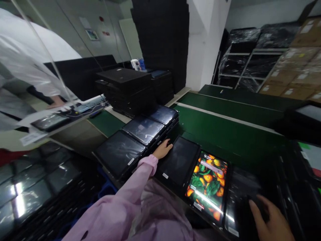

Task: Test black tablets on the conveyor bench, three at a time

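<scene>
Seeing at far left a co-worker's hand (57, 101) lying on a bench, near a flat dark device (50, 121). Below, seeing rows of glossy black panels (30, 185). Farther right, finding stacked tablets (143, 129) in three side-by-side piles on the green counter (213, 124). Resting the left hand (162, 149) between the piles and the dark tablet (182, 159), with fingers bent and slightly parted at its upper left corner; not being able to tell whether gripping or merely touching. Next, finding the lit tablet (208, 184), displaying oranges and 9:20, mid-row and untouched. Beyond it, seeing the right-hand tablet (240, 197), also dark. Holding the right hand (272, 217) at its right side, thumb and forefinger spread apart, apparently gripping nothing. Judging from the hands flanking the row, probably being at a step of handling its outer tablets. For a next move, likely needing the fingers squarely on the edges, without scraping the screens.
</scene>
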Demonstrator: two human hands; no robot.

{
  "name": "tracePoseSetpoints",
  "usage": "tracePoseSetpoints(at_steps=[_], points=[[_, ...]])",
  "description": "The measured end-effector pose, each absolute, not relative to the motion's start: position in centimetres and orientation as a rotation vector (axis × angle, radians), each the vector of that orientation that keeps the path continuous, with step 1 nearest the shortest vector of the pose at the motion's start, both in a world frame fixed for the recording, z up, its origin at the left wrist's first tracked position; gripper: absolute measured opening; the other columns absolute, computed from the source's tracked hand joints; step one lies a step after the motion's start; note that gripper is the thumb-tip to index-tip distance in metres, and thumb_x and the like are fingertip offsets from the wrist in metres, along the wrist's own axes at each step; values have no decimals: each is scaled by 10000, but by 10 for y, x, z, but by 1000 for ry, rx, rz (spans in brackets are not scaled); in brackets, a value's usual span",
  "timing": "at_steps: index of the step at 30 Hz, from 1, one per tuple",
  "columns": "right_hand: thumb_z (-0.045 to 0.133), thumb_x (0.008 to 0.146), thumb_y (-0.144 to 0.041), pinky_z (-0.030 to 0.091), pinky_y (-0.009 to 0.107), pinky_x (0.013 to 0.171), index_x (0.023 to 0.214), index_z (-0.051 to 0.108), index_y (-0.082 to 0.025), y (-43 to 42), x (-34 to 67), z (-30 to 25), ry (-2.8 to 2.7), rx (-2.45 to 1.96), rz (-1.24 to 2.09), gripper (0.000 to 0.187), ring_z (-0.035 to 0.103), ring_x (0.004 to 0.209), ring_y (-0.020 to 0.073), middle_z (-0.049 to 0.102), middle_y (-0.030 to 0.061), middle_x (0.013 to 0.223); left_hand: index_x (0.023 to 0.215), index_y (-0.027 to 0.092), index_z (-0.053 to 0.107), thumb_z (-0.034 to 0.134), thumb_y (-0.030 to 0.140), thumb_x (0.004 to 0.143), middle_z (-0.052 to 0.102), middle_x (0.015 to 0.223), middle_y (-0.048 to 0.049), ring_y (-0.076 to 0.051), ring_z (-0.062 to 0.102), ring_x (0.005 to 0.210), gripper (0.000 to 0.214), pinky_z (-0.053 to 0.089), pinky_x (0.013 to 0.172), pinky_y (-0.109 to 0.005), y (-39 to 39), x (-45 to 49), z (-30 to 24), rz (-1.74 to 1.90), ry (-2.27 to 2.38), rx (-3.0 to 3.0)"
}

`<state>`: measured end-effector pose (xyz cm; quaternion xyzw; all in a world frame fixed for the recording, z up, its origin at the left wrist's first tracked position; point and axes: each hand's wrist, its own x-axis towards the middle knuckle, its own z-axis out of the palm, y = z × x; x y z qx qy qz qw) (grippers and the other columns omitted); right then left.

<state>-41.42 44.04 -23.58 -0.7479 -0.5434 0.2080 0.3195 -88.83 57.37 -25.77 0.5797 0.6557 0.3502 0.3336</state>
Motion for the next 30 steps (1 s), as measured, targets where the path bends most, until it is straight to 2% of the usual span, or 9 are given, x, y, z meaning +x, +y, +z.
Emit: tracePoseSetpoints(at_steps=[3, 5, 7, 11, 16, 20, 25, 30], points=[[455, 722, -828, 395, 580, 1134, 1311, 609, -42, 479, -402, -241, -1566, -2035, 339, 995, 511, 1336, 463, 560, 296, 1415, 1525, 145, 477, 660, 356, 883, 404, 1651, -172, -331, 261, 1588, 700, 139, 1324, -491, 580, -844, -241, 871, 1615, 1793], [400, 723, -859, 350, 594, 1161, 1368, 557, 22, 500, -401, -247, -1548, -2105, 275, 1103, 440, 1396, 481, 488, 341, 1467, 1488, 201, 538, 667, 303, 850, 452, 1635, -114, -294, 317, 1566, 659, 139, 1325, -449, 593, -808, -233, 793, 1480, 1971], [370, 712, -903, 307, 593, 1185, 1403, 519, 51, 513, -403, -250, -1499, -2114, 250, 1188, 393, 1429, 487, 429, 356, 1508, 1411, 232, 618, 641, 253, 831, 577, 1535, -89, -283, 446, 1487, 581, 160, 1314, -448, 609, -779, -228, 700, 1381, 2093], [458, 682, -942, 312, 544, 1191, 1435, 499, 12, 515, -410, -249, -1339, -2068, 254, 1216, 402, 1421, 464, 428, 327, 1515, 1236, 215, 719, 604, 243, 835, 726, 1279, -108, -315, 602, 1273, 418, 252, 1254, -487, 629, -756, -226, 591, 1376, 2211], [584, 685, -877, 404, 565, 1099, 1393, 528, -20, 508, -414, -248, -1194, -2152, 201, 1113, 490, 1307, 482, 509, 326, 1396, 1123, 214, 730, 641, 276, 834, 717, 1185, -114, -348, 591, 1189, 309, 341, 1154, -515, 624, -769, -231, 571, 1487, 2267], [634, 703, -825, 426, 573, 1060, 1391, 517, -19, 507, -415, -249, -1146, -2207, 187, 1066, 507, 1273, 488, 513, 330, 1368, 1149, 206, 718, 599, 246, 869, 707, 1172, -113, -333, 589, 1174, 307, 374, 1113, -504, 620, -773, -235, 581, 1523, 2286], [658, 729, -766, 406, 563, 1085, 1399, 496, -30, 507, -417, -243, -1146, -2246, 207, 1009, 486, 1306, 478, 511, 323, 1371, 1150, 178, 728, 606, 239, 863, 707, 1159, -133, -333, 577, 1175, 317, 421, 1080, -479, 623, -771, -242, 599, 1513, 2291], [613, 743, -788, 420, 577, 1068, 1476, 434, -43, 507, -421, -231, -1151, -2258, 271, 1060, 479, 1328, 494, 439, 331, 1463, 1248, 183, 698, 613, 235, 864, 701, 1215, -127, -319, 596, 1211, 397, 414, 1138, -483, 624, -767, -233, 612, 1503, 2282]])
